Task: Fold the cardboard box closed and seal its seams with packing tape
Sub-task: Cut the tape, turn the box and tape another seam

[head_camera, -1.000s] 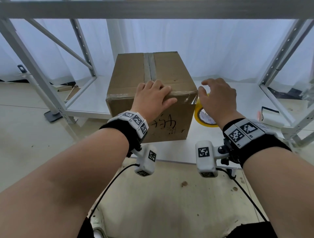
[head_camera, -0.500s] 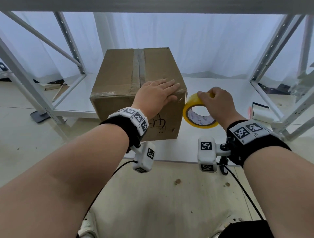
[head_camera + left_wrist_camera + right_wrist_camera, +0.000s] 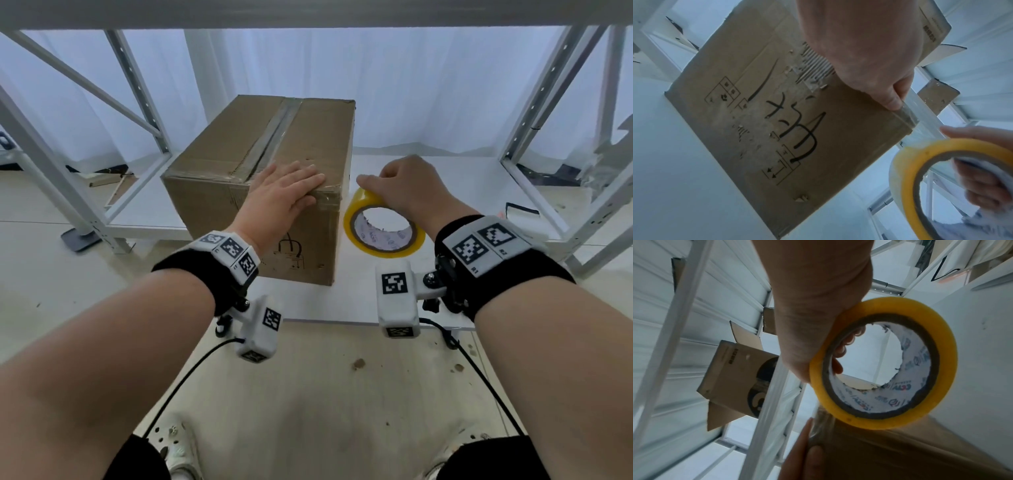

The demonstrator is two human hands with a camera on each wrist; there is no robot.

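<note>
The right hand [image 3: 407, 186] grips the yellow tape roll [image 3: 383, 228], fingers curled through its core and thumb over the rim, and holds it just beside the box's [image 3: 260, 171] near right corner. A clear strip [image 3: 920, 112] runs taut from the roll to that corner, where the left hand [image 3: 284, 195] lies flat with straight fingers pressing the top edge. Beyond the hands, the box is closed, its centre seam taped, standing on a white shelf [image 3: 445, 171].

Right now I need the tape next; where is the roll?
In the head view the roll is right of the box, held in the right hand above the white shelf.
</note>
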